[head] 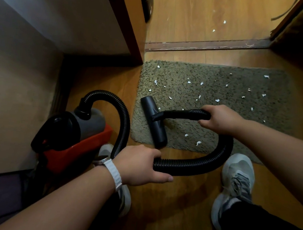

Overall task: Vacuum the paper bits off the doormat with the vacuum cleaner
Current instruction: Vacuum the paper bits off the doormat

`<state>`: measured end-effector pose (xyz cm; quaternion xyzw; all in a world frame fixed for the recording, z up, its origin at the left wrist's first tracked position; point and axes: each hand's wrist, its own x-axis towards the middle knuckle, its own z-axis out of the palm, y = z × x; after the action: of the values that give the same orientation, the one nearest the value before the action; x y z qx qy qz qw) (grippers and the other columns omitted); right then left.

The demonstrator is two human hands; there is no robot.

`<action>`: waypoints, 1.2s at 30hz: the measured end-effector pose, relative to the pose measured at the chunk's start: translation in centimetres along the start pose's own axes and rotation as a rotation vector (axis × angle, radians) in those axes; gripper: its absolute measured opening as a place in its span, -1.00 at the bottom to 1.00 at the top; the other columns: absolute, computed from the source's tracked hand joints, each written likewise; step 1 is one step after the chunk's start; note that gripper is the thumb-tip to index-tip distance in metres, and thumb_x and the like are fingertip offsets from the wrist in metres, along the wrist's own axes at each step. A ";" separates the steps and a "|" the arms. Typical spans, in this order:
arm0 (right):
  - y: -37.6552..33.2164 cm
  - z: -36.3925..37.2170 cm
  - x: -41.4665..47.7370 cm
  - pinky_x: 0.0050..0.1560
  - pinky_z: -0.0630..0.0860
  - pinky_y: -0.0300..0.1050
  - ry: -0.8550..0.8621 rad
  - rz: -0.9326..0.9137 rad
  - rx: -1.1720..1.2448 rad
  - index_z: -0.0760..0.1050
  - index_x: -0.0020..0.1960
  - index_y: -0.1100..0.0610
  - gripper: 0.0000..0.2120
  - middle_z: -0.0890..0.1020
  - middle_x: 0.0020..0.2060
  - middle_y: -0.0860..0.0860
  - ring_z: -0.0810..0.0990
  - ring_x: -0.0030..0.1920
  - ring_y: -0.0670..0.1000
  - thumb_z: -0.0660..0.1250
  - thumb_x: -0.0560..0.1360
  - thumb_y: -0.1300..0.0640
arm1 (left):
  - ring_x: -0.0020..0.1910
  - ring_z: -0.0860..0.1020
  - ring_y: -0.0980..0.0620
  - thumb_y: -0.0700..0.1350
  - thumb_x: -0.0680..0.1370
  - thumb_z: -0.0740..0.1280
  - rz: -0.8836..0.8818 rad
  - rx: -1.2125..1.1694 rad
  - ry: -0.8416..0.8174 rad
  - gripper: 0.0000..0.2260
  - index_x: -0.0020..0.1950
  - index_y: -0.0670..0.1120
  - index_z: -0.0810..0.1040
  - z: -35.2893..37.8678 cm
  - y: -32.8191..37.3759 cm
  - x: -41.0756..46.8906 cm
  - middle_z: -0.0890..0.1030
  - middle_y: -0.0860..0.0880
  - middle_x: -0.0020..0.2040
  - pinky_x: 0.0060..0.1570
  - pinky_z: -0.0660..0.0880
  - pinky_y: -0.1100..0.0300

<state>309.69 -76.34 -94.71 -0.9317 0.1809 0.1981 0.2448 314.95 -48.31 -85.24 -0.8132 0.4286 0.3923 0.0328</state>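
Currently right hand (pixel 221 118) grips the black hose (pixel 194 165) near the nozzle (pixel 153 122), fingers curled round it; left hand (pixel 139 164) grips hose lower down. Nozzle rests on doormat (pixel 238 103), left part. Paper bits (pixel 189 81) scattered across mat. Vacuum cleaner (pixel 76 136) stands left, on wood floor (pixel 176 207).

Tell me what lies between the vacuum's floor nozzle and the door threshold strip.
In the head view: doormat pile strewn with white paper bits, then a narrow band of bare wooden floor before the threshold strip.
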 end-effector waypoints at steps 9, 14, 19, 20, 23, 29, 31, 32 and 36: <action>-0.7 0.0 0.0 -0.25 0.41 -0.12 -0.022 -0.061 -0.015 0.49 -0.06 -0.03 -0.85 0.55 -0.31 -0.09 0.55 -0.22 0.05 0.37 0.47 -0.08 | -0.30 0.50 0.16 0.42 0.41 0.32 0.041 -0.068 0.045 -0.56 -0.02 0.06 0.50 -0.1 -0.6 -0.5 0.50 0.09 -0.33 -0.33 0.38 0.22; 0.3 -0.9 0.1 -0.18 0.48 -0.09 0.010 0.020 0.001 0.53 -0.05 -0.01 -0.85 0.58 -0.26 -0.05 0.57 -0.16 0.07 0.37 0.46 -0.06 | -0.29 0.50 0.18 0.40 0.42 0.33 0.030 -0.116 0.056 -0.57 -0.01 0.06 0.51 -0.3 -0.2 -0.3 0.52 0.10 -0.30 -0.31 0.41 0.24; 1.1 -1.7 -0.2 -0.19 0.47 -0.10 0.011 0.017 0.012 0.54 -0.06 -0.03 -0.87 0.58 -0.29 -0.08 0.57 -0.17 0.06 0.37 0.45 -0.05 | -0.24 0.53 0.15 0.41 0.42 0.32 0.053 -0.111 0.070 -0.56 0.04 0.09 0.51 -0.4 0.1 -0.1 0.54 0.10 -0.28 -0.23 0.48 0.20; 0.9 -1.6 -0.3 -0.21 0.45 -0.11 0.004 0.004 0.011 0.54 -0.06 -0.03 -0.88 0.58 -0.30 -0.08 0.57 -0.18 0.05 0.38 0.45 -0.05 | -0.25 0.52 0.16 0.40 0.43 0.32 0.059 -0.111 0.063 -0.57 0.05 0.09 0.51 -0.4 0.1 -0.1 0.52 0.11 -0.28 -0.24 0.46 0.22; 0.2 -1.1 -0.5 -0.24 0.41 -0.13 -0.026 -0.046 -0.021 0.53 -0.05 -0.03 -0.87 0.58 -0.30 -0.08 0.57 -0.20 0.04 0.38 0.46 -0.05 | -0.27 0.50 0.18 0.39 0.43 0.32 0.067 -0.105 0.036 -0.58 0.06 0.10 0.51 -0.2 0.0 -0.1 0.52 0.12 -0.28 -0.28 0.41 0.23; -0.7 0.6 -0.7 -0.27 0.35 -0.14 -0.095 -0.126 -0.081 0.50 -0.06 -0.02 -0.85 0.54 -0.32 -0.09 0.54 -0.23 0.04 0.37 0.47 -0.07 | -0.24 0.55 0.14 0.41 0.41 0.32 0.073 -0.056 0.010 -0.55 0.04 0.08 0.53 0.3 -0.4 -0.3 0.58 0.07 -0.25 -0.21 0.51 0.17; -0.7 0.6 -0.7 -0.28 0.34 -0.14 -0.096 -0.119 -0.085 0.51 -0.05 -0.02 -0.85 0.54 -0.32 -0.09 0.53 -0.22 0.03 0.36 0.46 -0.07 | -0.25 0.54 0.13 0.41 0.41 0.32 0.071 -0.063 0.012 -0.55 0.02 0.07 0.53 0.4 -0.5 -0.2 0.57 0.07 -0.25 -0.21 0.51 0.16; -0.6 0.4 -0.7 -0.29 0.34 -0.14 -0.094 -0.106 -0.078 0.51 -0.05 -0.02 -0.86 0.55 -0.32 -0.09 0.53 -0.23 0.02 0.37 0.47 -0.06 | -0.25 0.53 0.14 0.41 0.41 0.33 0.069 -0.072 0.017 -0.56 0.01 0.08 0.52 0.4 -0.5 -0.2 0.56 0.08 -0.26 -0.22 0.50 0.17; 0.1 -0.8 -0.5 -0.26 0.36 -0.14 -0.044 -0.028 -0.051 0.54 -0.05 -0.03 -0.87 0.55 -0.32 -0.10 0.53 -0.23 0.03 0.38 0.45 -0.04 | -0.28 0.48 0.15 0.41 0.41 0.33 0.062 -0.105 0.029 -0.56 0.02 0.08 0.51 0.2 -0.2 0.0 0.50 0.11 -0.29 -0.25 0.44 0.18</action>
<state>309.49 -76.71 -93.91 -0.9356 0.1572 0.2194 0.2277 314.99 -48.12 -85.46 -0.8059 0.4328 0.4031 -0.0282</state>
